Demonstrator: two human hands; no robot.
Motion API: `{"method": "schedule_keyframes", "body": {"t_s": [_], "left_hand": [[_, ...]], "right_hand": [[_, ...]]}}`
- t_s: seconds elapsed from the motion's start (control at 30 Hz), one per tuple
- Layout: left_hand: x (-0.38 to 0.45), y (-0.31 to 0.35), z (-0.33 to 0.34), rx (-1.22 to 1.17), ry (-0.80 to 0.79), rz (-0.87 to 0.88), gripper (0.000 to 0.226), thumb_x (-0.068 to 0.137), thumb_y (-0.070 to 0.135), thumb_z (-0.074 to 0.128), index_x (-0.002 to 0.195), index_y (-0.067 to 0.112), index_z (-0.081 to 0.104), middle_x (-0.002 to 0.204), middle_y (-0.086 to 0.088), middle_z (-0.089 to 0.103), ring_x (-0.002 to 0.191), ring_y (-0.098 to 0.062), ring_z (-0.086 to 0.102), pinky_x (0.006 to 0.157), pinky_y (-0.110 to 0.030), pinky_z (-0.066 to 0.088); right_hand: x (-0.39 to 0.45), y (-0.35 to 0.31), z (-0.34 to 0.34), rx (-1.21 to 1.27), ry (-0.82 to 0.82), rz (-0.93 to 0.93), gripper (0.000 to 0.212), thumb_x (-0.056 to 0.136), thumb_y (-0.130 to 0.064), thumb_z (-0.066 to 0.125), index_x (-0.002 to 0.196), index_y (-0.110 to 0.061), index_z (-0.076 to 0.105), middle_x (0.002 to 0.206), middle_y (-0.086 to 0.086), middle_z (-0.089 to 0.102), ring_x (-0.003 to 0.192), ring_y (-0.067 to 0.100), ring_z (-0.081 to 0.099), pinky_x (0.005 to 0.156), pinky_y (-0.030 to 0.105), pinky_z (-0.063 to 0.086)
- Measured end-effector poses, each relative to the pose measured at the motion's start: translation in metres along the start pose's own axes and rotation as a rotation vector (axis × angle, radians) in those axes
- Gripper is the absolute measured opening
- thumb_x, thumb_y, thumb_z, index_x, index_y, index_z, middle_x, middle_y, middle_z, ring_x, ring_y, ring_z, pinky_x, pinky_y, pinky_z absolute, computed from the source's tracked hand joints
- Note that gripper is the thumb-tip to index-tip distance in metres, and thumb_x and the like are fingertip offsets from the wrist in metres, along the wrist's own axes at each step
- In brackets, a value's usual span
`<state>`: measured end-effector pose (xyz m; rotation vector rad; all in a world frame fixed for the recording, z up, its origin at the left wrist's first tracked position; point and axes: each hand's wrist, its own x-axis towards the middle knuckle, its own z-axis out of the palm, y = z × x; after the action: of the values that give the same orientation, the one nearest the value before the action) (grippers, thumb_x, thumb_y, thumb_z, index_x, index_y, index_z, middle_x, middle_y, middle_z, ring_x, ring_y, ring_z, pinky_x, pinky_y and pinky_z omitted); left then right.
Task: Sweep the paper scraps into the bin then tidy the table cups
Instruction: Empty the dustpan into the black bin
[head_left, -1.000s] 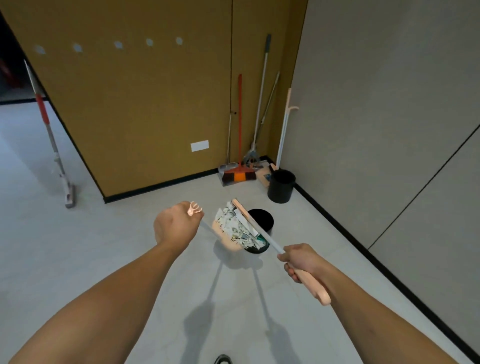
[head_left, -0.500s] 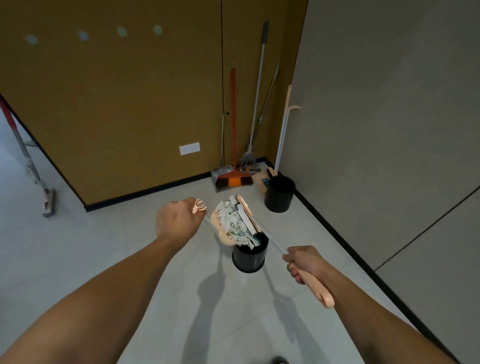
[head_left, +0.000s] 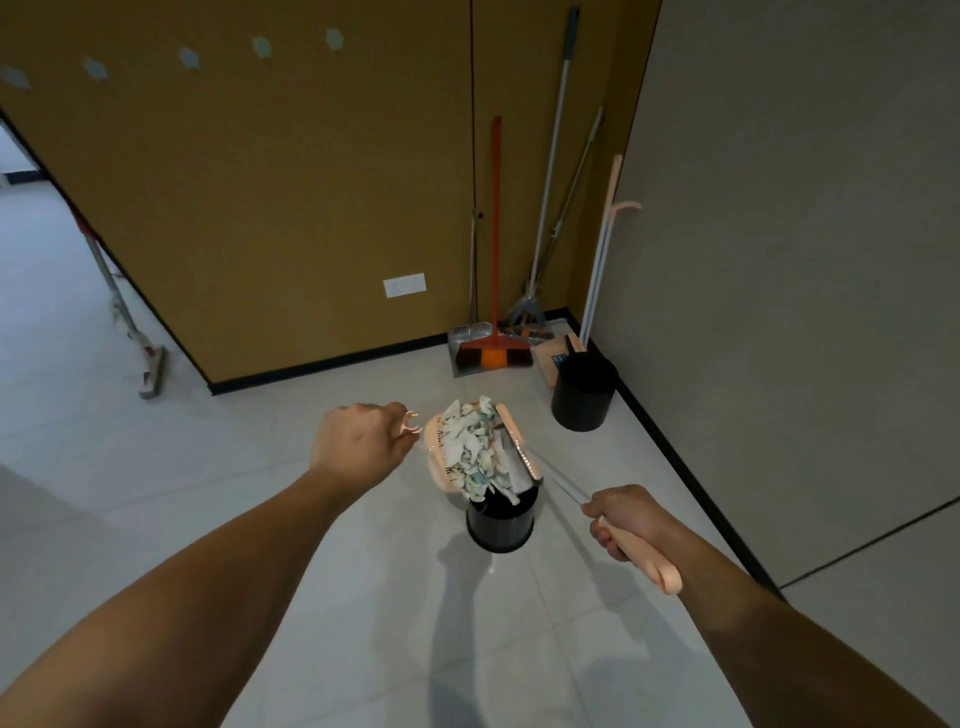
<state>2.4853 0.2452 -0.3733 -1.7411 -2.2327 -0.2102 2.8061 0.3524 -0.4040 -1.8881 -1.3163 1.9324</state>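
Scraps of paper (head_left: 475, 452) lie heaped in the peach dustpan (head_left: 435, 457), which hangs tilted over the mouth of the nearer black bin (head_left: 501, 522), its lower lip just above the rim. The left hand (head_left: 358, 447) is the nearer one to the load: its grip is curled tight round the dustpan's handle, whose clip end pokes out past the knuckles, and the pan lies straight ahead of that fist. The right hand (head_left: 623, 519) grips the peach handle of the small broom (head_left: 519, 452), whose long axis runs from that grip up and away to the brush head lying against the far side of the heap. As I judge it, tipping the pan further while the brush draws the scraps down toward the bin is what remains here.

The bin stands on pale floor tiles, out from the corner of the room. A second black bin (head_left: 584, 392) sits by the grey wall, beside an orange broom (head_left: 494, 291) and metal dustpan (head_left: 470, 345) leaning in the corner. No cups or counter are in view.
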Motion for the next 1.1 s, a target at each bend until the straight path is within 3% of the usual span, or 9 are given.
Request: {"method": "schedule_keyframes", "body": {"t_s": [0.17,0.3,0.47,0.77,0.97,1.1], "left_hand": [[0.002,0.001,-0.001,0.061,-0.060,0.113,0.020,0.085,0.049,0.060,0.088,0.029,0.066,0.058,0.011,0.056,0.046,-0.010,0.046,0.045,-0.019,0.029],[0.002,-0.002,-0.005,0.087,-0.059,0.147,0.019,0.081,0.047,0.066,0.080,0.028,0.066,0.055,0.010,0.057,0.045,-0.013,0.048,0.044,-0.020,0.023],[0.000,-0.005,-0.006,0.080,-0.061,0.241,0.021,0.083,0.047,0.063,0.076,0.028,0.063,0.054,0.009,0.055,0.043,-0.014,0.046,0.042,-0.019,0.030],[-0.002,-0.008,-0.012,0.110,-0.052,0.341,0.027,0.089,0.050,0.053,0.080,0.027,0.062,0.058,0.008,0.055,0.046,-0.016,0.046,0.044,-0.021,0.021],[0.000,-0.004,-0.015,0.140,-0.098,0.422,0.021,0.087,0.039,0.061,0.071,0.026,0.057,0.052,0.008,0.048,0.042,-0.015,0.039,0.042,-0.020,0.015],[0.004,-0.003,-0.016,0.122,-0.128,0.478,0.015,0.088,0.038,0.060,0.079,0.026,0.060,0.057,0.008,0.049,0.047,-0.015,0.045,0.043,-0.021,0.030]], "right_hand": [[0.000,0.002,-0.006,0.029,0.006,0.042,0.007,0.093,-0.006,0.058,0.092,0.001,0.059,0.055,0.010,0.047,0.040,0.014,0.038,0.034,0.017,0.033],[-0.002,0.008,-0.003,0.048,0.012,0.052,0.009,0.093,-0.007,0.057,0.094,0.001,0.059,0.056,0.010,0.047,0.039,0.014,0.039,0.033,0.018,0.033],[-0.005,0.013,0.005,0.080,0.028,0.052,0.010,0.093,-0.008,0.058,0.094,0.002,0.059,0.054,0.009,0.047,0.039,0.014,0.038,0.034,0.018,0.033],[-0.014,0.015,0.012,-0.038,0.079,0.041,0.005,0.091,-0.003,0.058,0.090,0.002,0.060,0.056,0.011,0.050,0.032,0.014,0.041,0.037,0.018,0.036],[-0.014,0.023,0.017,-0.039,0.104,0.067,0.007,0.090,-0.004,0.059,0.090,0.002,0.062,0.056,0.012,0.053,0.033,0.015,0.044,0.037,0.018,0.038],[-0.011,0.029,0.020,-0.019,0.127,0.059,0.010,0.089,-0.004,0.061,0.095,0.003,0.063,0.055,0.012,0.054,0.032,0.015,0.046,0.038,0.019,0.040]]}}
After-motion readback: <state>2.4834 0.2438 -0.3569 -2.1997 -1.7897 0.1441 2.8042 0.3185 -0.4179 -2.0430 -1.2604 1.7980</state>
